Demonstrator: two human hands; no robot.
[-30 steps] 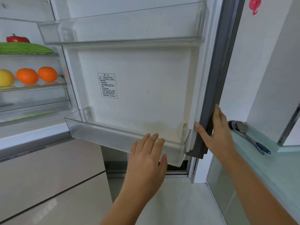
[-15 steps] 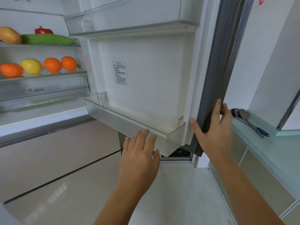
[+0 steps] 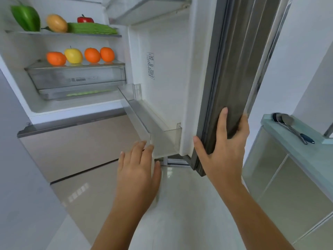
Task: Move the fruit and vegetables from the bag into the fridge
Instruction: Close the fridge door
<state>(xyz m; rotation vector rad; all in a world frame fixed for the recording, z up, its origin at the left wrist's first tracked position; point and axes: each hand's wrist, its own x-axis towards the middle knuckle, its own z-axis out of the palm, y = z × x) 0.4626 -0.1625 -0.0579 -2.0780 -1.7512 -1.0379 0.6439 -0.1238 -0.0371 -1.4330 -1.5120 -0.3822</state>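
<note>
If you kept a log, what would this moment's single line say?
phase: closing fridge | right hand: gripping fridge door edge | left hand: open, at door bin | produce: on shelves | bag: not in view

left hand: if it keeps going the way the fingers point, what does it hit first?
Most likely the clear door bin low on the fridge door. The left hand is open, its fingertips pointing up and forward at the bin's front corner. From this single view, whether they touch cannot be told.
</note>
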